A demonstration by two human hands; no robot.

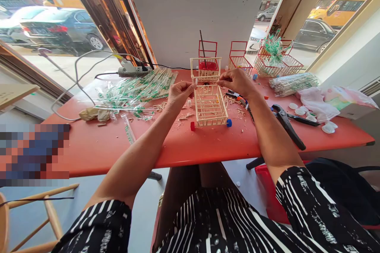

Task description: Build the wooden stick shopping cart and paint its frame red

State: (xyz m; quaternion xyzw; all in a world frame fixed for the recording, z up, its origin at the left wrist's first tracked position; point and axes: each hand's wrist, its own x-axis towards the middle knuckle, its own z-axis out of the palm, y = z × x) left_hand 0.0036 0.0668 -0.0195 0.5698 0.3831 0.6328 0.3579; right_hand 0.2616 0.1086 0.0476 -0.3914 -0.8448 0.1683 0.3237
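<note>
A small cart of pale wooden sticks (210,118) stands on the red table in front of me, its slatted basket towards me and an upright handle frame at the far end. Red and blue bottle-cap wheels show at its near corners. My left hand (181,93) pinches the cart's frame at the left, near the foot of the handle. On the other side, my right hand (237,82) has its thumb and fingers closed at the same joint. Whether a smaller piece sits between the fingertips is too small to tell. Wood scraps (185,116) lie around the cart.
Wrapped chopsticks (154,83) and a power strip (133,69) lie left. Red stick carts (239,61) stand behind. Pliers (286,124), white caps (328,127), a chopstick bundle (293,84) and a tissue pack (347,101) lie right. The red table's (208,154) front edge is near my lap.
</note>
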